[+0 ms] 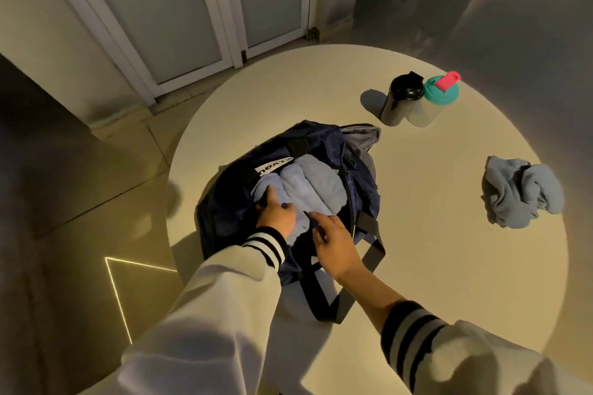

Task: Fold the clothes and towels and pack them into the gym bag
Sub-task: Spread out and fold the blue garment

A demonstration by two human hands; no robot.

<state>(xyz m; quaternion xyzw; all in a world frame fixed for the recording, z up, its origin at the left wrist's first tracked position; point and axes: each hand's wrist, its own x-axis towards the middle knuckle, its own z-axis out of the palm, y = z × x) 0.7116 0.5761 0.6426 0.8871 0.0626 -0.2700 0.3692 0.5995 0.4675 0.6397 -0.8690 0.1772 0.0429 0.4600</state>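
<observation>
The left hand's fingers (pixel 269 197) lie nearly straight and close together, pressing down on the light blue towelling (pixel 308 189) at the left edge of the bag's opening. The left hand (pixel 277 213) grips nothing that shows. The right hand (pixel 335 244) is spread and relaxed, palm down, and its fingers (pixel 316 218) reach to the near edge of the same towelling. Whether the tips touch the cloth or the bag's rim is hard to tell.

The towelling fills the open mouth of the one navy gym bag (pixel 231 202) in three soft humps. Whether they are one piece or several cannot be made out. A white label (pixel 269 168) on the bag is partly covered and its letters are cut off. A black strap (pixel 372 247) loops out beside the right wrist.

The bag lies on the left of a round pale table (pixel 433 234). One crumpled blue-grey cloth (pixel 523 192) lies unfolded well to the right. At the far side stand two bottles, touching: a black bottle (pixel 399 102) and a clear bottle (pixel 431 109) with a teal lid and pink spout.
</observation>
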